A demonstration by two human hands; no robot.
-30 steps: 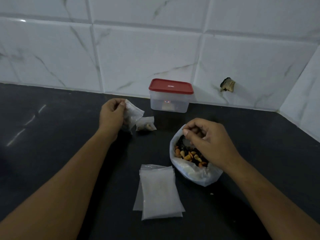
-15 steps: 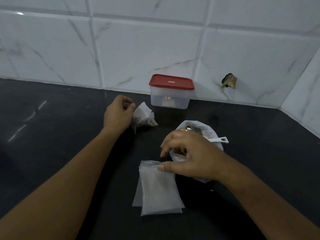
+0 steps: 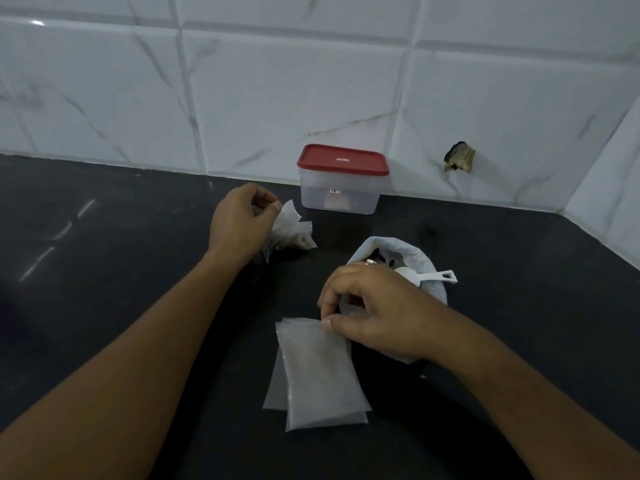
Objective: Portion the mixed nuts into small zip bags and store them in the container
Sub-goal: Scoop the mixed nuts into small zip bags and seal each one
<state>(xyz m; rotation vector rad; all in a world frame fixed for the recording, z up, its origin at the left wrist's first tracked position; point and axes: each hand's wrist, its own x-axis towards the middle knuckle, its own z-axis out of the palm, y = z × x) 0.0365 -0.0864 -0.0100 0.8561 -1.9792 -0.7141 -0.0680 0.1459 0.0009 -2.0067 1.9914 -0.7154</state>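
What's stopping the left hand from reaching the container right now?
Likely nothing, so yes. The left hand sits close to the container; only the small bag it grips lies between. That bag fills its grip, though, and the red lid is on.

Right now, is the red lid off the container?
No, the red lid sits flat and closed on top of the clear container.
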